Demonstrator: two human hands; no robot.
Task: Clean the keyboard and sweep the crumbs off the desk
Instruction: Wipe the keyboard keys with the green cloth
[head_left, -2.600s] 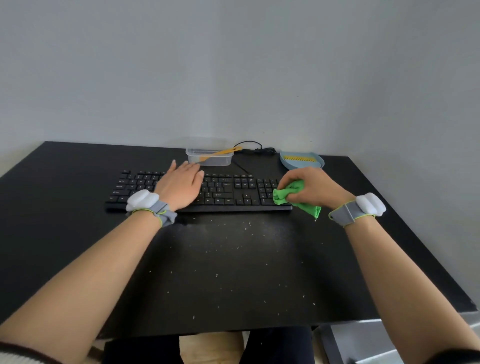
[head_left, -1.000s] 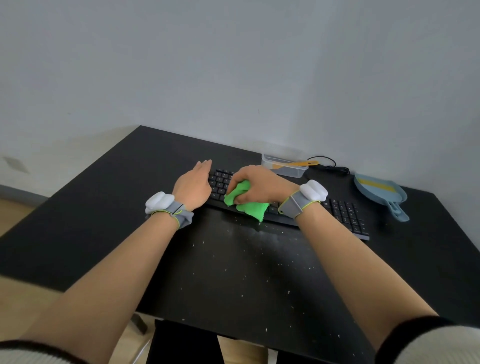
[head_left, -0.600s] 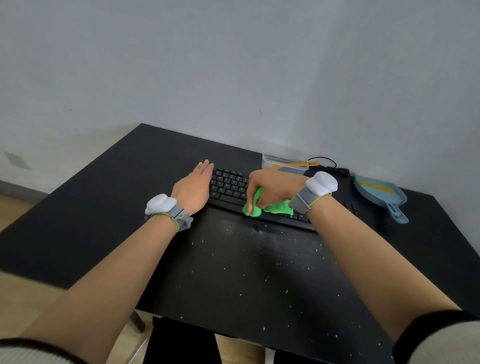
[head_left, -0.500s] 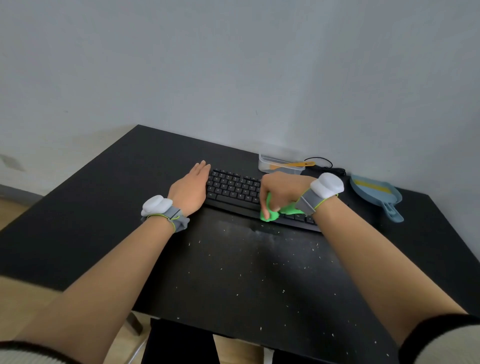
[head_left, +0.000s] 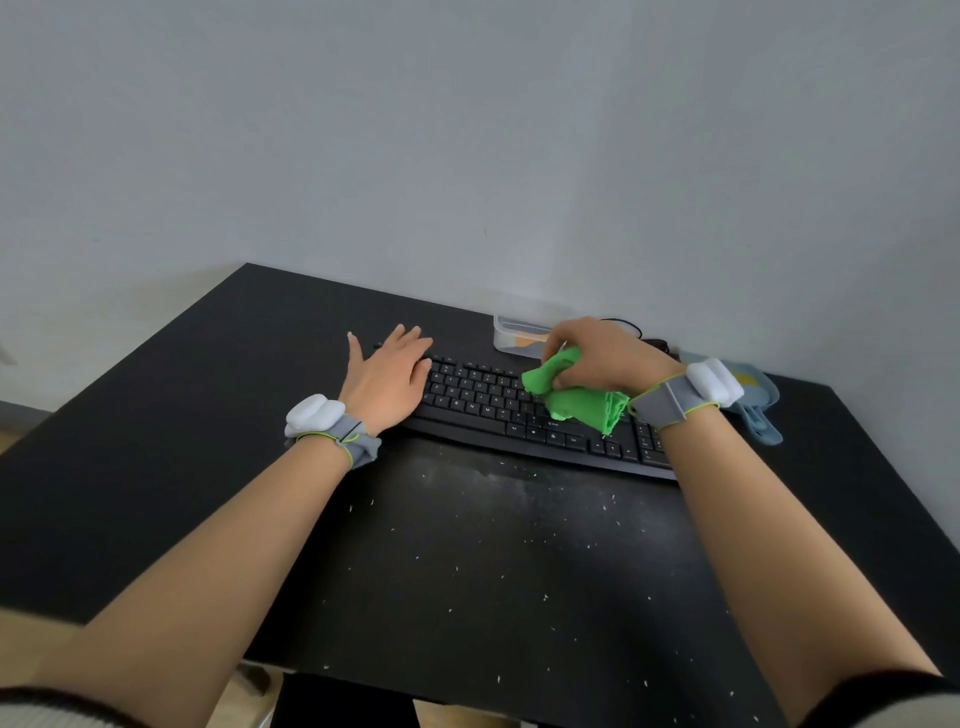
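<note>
A black keyboard (head_left: 483, 402) lies across the back of the black desk (head_left: 156, 415). My left hand (head_left: 387, 379) rests flat on its left end with fingers straight. My right hand (head_left: 602, 358) grips a bunched green cloth (head_left: 576, 402) and holds it on the keys in the middle-right part of the keyboard. Small white crumbs (head_left: 519, 545) are scattered over the desk in front of the keyboard. The keyboard's right end is hidden behind my right wrist.
A clear plastic box (head_left: 517, 338) with something orange inside stands behind the keyboard by the wall. A blue dustpan (head_left: 763, 410) lies at the back right, partly hidden by my right wrist. A black cable (head_left: 649, 340) runs along the wall.
My right hand has swept the green cloth rightward along the keys and a little toward the back rows. My left hand has stayed on the keyboard's left end.
</note>
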